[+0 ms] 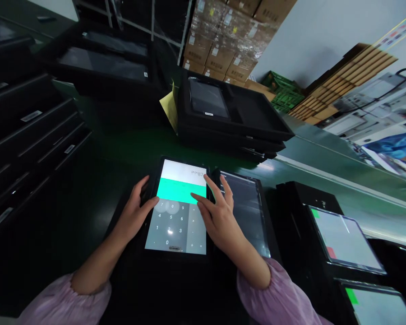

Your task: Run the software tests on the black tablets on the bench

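In the head view, our lit tablet (171, 230) lay in front of us, on the near side of the dark green workbench (125, 144). Its calculator was open, with a short entry at the top and pale circles around the 7 and 8 keys. We judged that the entry had been made but not worked out, since we could make out no result.

Our left hand (131, 219) was at the tablet's left edge, thumb and fingers apart, the thumb tip by the 7. Our right hand (223, 221) was spread over the right side, fingers apart; we could not tell whether any fingertip pressed the glass. A darker tablet (245, 207) lay just beside, partly under our right forearm.

Beyond, the left compartment of a black tray (203, 123) held a dark-screened tablet (208, 97). At upper left, another tray (71, 77) carried two dark tablets (104, 63). Farther back, cardboard boxes (219, 43) stood stacked under clear wrap, their contents hidden, near a green crate (280, 88).
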`<state>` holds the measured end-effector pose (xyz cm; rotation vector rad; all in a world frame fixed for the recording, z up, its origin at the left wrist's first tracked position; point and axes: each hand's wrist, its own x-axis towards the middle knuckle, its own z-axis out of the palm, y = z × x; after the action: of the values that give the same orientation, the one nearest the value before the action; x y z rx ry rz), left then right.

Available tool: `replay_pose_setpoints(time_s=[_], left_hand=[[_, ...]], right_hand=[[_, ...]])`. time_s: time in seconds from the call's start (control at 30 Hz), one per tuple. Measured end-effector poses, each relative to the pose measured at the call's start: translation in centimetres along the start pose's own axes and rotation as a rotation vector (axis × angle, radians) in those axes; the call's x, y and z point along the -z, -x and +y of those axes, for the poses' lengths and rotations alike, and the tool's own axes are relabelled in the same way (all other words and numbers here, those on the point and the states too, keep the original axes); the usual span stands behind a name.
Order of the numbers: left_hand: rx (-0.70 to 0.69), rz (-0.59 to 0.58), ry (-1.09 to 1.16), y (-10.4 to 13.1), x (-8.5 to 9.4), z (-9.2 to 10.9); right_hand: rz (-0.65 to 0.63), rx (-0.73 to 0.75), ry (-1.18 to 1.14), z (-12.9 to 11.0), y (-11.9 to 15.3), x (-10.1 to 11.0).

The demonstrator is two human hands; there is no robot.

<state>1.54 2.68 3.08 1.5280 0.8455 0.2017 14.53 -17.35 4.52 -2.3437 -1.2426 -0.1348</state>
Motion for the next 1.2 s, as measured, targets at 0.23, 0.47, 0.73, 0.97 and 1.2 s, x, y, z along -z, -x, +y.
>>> replay_pose_setpoints(time_s=[0.23,0.47,0.73,0.97,1.2], left_hand=[[-0.013,-0.008,-0.026,0.1,0.0,0.1],[0.005,0.023,0.009,0.0,-0.1,0.4],[0.01,0.1,0.002,-0.3,-0.1,0.8],[0.024,0.114,0.038,-1.8,0.4,0.9],[-0.006,0.13,0.176,-5.8,-0.2,2.7]], right_hand=[[0.045,-0.036,-0.024,0.6,0.2,-0.1],[0.059,-0.035,-0.043,1.2,0.2,1.1],[0.244,-0.242,0.092,8.1,2.2,3.2],[0.189,-0.254,0.073,9.5,2.0,2.7],[0.257,-0.191,-0.005,8.4,2.8,4.2]])
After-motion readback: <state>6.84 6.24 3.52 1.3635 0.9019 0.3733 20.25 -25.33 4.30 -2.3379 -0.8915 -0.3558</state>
